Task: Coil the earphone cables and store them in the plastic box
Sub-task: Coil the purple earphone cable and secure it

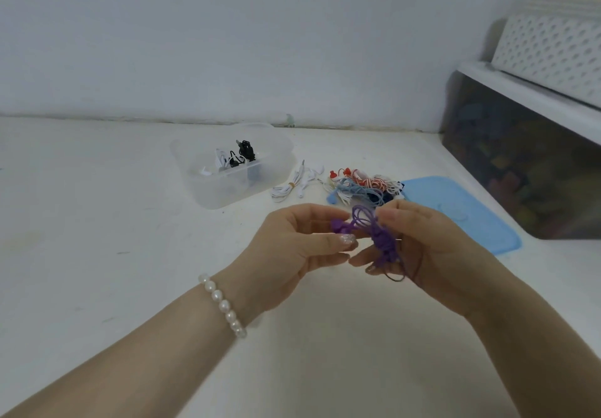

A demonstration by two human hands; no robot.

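Seen from a head-worn camera, two bare hands meet above a white table, working a purple earphone cable [379, 238] held in the air between them. The left hand [302, 242], which wears a pearl bracelet [224, 305] at the wrist, pinches the purple earbud end [338, 226] between thumb and fingers. The right hand [429, 242] curls its fingers round the bundled middle of the cable, whose loops rise above the grip; a dark thin band or strand [401, 273] hangs below this hand, too blurred to identify.

The bundle's long axis runs roughly upright, from the loops at the top to the tail at the bottom, while the earbud end branches off to the left toward the left hand. So the loose end lies left of the right hand's grip, and the left hand seems best placed to feed or wrap it.

The clear plastic box [208, 190] stands far and to the left of the hands, well apart, already holding black and white earphones [232, 157]. Between the box and a pile of tangled coloured earphones [364, 188] lies a white coiled earphone [292, 186]. A blue lid [471, 219] lies at the right, just beside the pile
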